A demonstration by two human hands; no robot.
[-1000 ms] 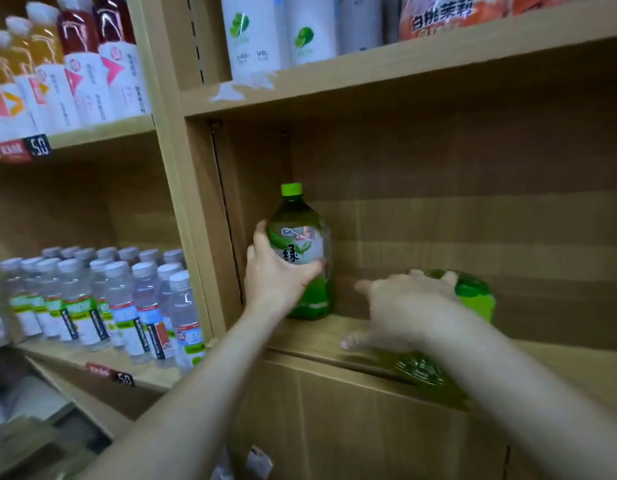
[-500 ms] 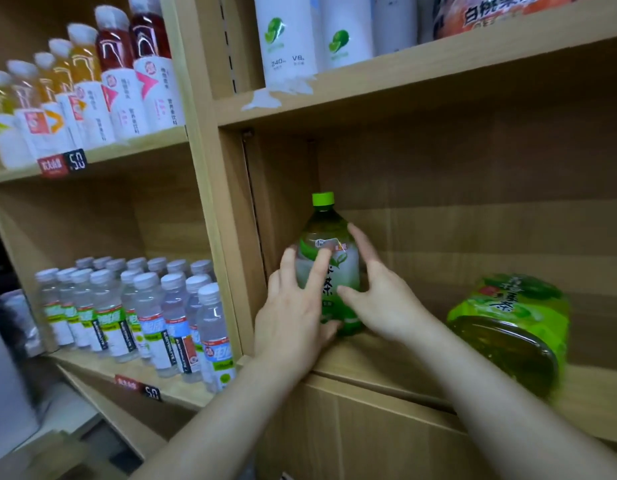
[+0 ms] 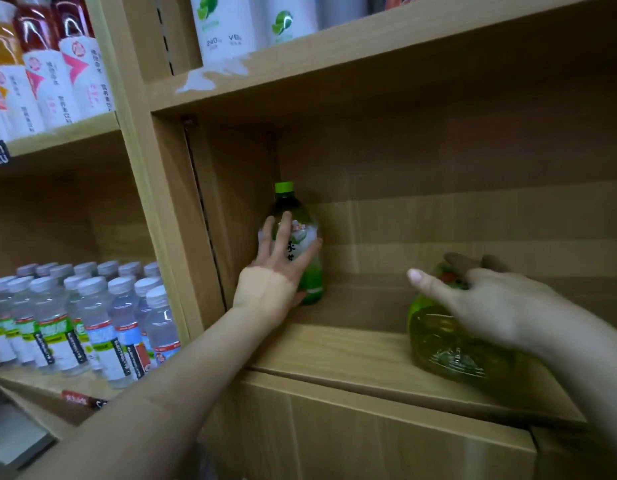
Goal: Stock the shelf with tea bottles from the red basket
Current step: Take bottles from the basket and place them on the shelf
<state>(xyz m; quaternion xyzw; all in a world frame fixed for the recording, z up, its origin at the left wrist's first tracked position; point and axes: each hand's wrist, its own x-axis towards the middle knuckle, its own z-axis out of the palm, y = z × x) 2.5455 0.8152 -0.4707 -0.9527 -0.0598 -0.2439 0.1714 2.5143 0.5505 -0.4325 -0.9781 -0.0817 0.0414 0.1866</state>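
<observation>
Right hand [image 3: 487,303] nearest: draped over the lying tea bottle [image 3: 438,344], which is on its side directly under the palm at the shelf [image 3: 352,348] front edge, base toward the camera. Thumb sticks out free and the fingers reach over the far end. It's blurred, so I can't tell if it has actually closed on it. On-its-side looks like a staging spot; likely needs standing up.

Water bottles [image 3: 92,327] left of the left forearm, next bay.

Further in: left hand [image 3: 275,271] is ungripped, fingers straight and splayed flat on the upright tea bottle [image 3: 300,216]. Bottle stands just beyond the fingertips, back-left corner. Flat contact reads as push/steady to seat it deep, freeing space to its right.

Red basket not visible.
</observation>
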